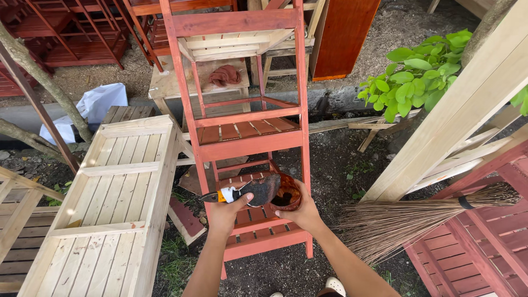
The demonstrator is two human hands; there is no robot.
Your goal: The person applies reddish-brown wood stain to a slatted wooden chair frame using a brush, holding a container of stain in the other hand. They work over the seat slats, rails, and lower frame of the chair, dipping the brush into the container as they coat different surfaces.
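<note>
Just below the centre of the frame, the left hand (pixel 224 212) has its fingers (pixel 242 201) curled tight round the handle of a paintbrush (pixel 250 192), thumb on top. The brush juts out of the fist up and to the right; its long axis lies nearly level, handle end to the left, bristles to the right. It has an orange-and-white band by the grip and a broad, dark head clotted with reddish-brown stain. The bristle tip sits at the rim of a small bowl (pixel 287 196) – round, stained red-brown, dark liquid inside – which the right hand (pixel 303 212) cups from the lower right, fingers closed about its side. Both are held over the lower shelf of a red-painted wooden rack (pixel 242 137) (unpainted pale crates lie at lower left).
</note>
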